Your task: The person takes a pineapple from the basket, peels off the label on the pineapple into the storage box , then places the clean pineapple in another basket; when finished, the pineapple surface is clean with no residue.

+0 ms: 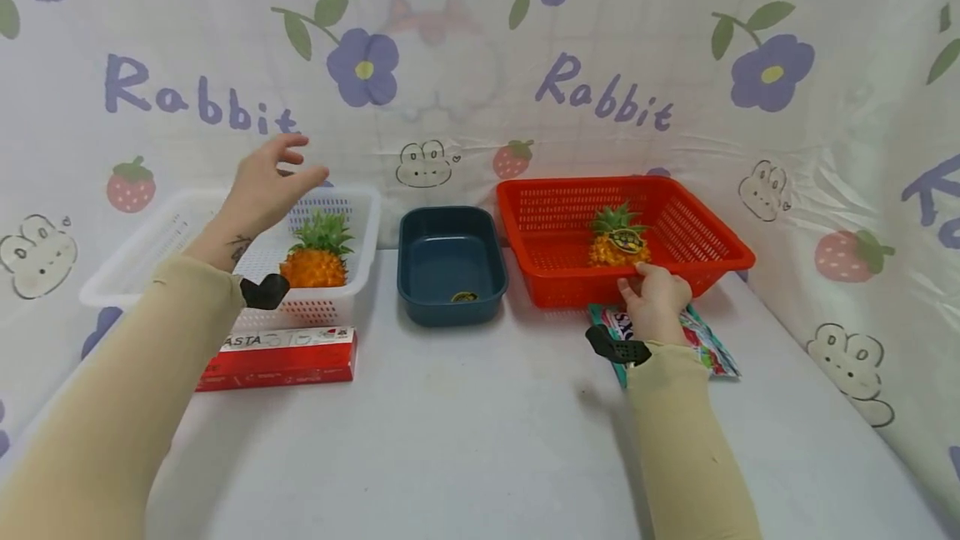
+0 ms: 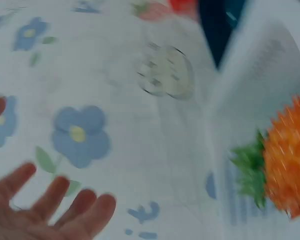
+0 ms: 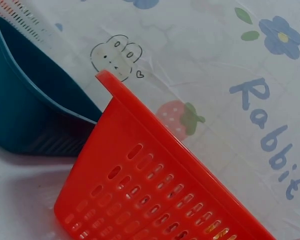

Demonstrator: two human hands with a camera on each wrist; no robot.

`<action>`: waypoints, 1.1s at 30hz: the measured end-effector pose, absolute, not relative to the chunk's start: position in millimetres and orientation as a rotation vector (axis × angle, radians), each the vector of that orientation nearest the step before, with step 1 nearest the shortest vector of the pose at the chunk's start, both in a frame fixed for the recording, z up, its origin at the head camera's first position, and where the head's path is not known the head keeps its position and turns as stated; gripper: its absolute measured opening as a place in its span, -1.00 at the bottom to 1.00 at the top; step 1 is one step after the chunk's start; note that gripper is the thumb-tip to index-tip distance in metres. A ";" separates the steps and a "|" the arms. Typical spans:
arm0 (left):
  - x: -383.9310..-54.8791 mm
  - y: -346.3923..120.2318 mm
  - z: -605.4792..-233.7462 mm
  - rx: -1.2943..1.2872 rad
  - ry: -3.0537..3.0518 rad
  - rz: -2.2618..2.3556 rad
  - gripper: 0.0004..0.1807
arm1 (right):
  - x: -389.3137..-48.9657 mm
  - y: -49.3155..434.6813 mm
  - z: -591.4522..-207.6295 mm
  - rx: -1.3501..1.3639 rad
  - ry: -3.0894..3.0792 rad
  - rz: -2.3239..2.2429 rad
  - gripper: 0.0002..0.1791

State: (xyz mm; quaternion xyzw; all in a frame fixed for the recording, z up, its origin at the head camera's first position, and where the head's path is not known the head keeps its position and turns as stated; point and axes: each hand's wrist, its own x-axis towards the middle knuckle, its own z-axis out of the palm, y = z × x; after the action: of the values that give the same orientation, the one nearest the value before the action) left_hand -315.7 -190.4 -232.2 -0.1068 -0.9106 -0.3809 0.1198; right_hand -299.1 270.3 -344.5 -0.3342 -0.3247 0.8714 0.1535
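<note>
Cream sleeve (image 1: 97,423) nearest. Left hand (image 1: 262,190) raised by white basket (image 1: 367,244), fingers loosely parted, holding nothing; pineapple (image 1: 313,263) inside that basket. Right hand (image 1: 657,302) at red basket's (image 1: 558,286) front rim, fingers bent; cannot tell whether they grip. Second pineapple (image 1: 609,253) sits inside.

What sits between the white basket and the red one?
The dark blue bin stands between the white basket and the red basket, as the head view shows.
</note>
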 end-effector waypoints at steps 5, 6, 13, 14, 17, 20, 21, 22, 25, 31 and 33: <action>-280.2 -196.4 -224.8 -0.058 -2.210 -1.454 -0.41 | -298.6 269.4 -343.4 -0.964 -0.933 2.503 -0.18; -273.9 -198.4 -226.5 -0.020 -2.133 -1.520 -0.43 | -298.5 269.1 -342.8 -0.967 -0.936 2.501 -0.17; -237.2 -224.7 -266.4 0.372 -1.705 -2.001 -0.26 | -300.1 266.8 -340.7 -0.968 -0.927 2.518 -0.13; -234.2 -228.9 -274.1 0.442 -1.652 -2.069 -0.21 | -300.2 266.8 -341.1 -0.968 -0.923 2.520 -0.13; -229.1 -239.5 -295.5 0.658 -1.522 -2.236 -0.05 | -299.5 266.9 -342.8 -0.965 -0.915 2.523 -0.14; -229.7 -245.6 -312.3 0.831 -1.389 -2.393 0.07 | -298.1 268.1 -343.2 -0.964 -0.902 2.528 -0.14; -230.6 -247.0 -316.4 0.874 -1.346 -2.449 0.11 | -297.6 268.3 -343.2 -0.966 -0.901 2.527 -0.14; -231.6 -248.2 -320.1 0.907 -1.305 -2.502 0.14 | -297.4 268.5 -343.3 -0.969 -0.898 2.525 -0.15; -235.9 -250.9 -327.7 0.943 -1.207 -2.623 0.18 | -297.0 268.4 -343.3 -0.977 -0.899 2.513 -0.15; -246.9 -254.1 -337.0 0.867 -0.983 -2.698 0.07 | -298.0 267.3 -343.5 -0.977 -0.917 2.499 -0.14; -249.7 -255.2 -340.1 0.838 -0.919 -2.695 0.03 | -298.8 266.5 -343.9 -0.975 -0.926 2.498 -0.15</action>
State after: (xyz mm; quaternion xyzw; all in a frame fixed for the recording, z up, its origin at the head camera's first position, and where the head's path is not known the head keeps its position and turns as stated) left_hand -249.7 -255.2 -340.1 0.2812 -0.3085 -0.9046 0.0867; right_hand -298.8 266.5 -343.9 -0.3397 -0.3225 0.8704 0.1517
